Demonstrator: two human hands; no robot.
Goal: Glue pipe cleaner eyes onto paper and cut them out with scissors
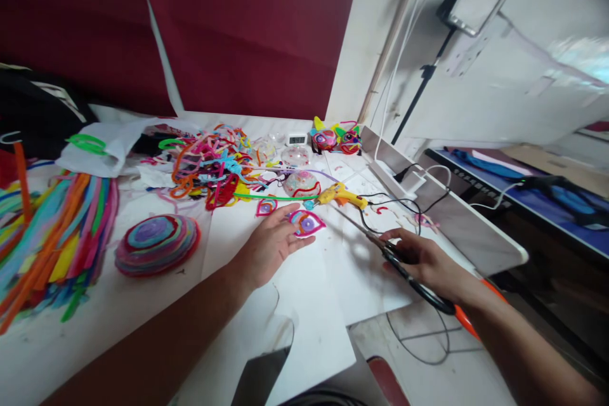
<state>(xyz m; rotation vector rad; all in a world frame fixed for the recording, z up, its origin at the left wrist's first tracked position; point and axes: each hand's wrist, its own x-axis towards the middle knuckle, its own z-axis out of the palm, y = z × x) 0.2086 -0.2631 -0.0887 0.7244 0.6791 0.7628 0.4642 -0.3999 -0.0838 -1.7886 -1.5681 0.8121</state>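
Observation:
My left hand (266,244) holds an eye-shaped pipe-cleaner piece (308,224) by its left end. The piece has a pink outline and a purple middle. My right hand (423,260) is wrapped around long-nose pliers (404,273) with black and orange handles; their thin metal nose points left toward the eye piece. A second, similar eye piece (266,206) lies on the table just beyond my left fingers. Behind the held piece rests a yellow glue gun (342,193), its nozzle toward the left. Part of the pliers is hidden by my right hand.
Colourful pipe-cleaner bundles (80,222) and a coiled round form (157,244) lie left. A tangled pipe-cleaner pile (214,162), a domed piece (302,184), a small clock (297,139) and a decorated mask (335,136) stand behind. A power strip (397,177) with cords sits right.

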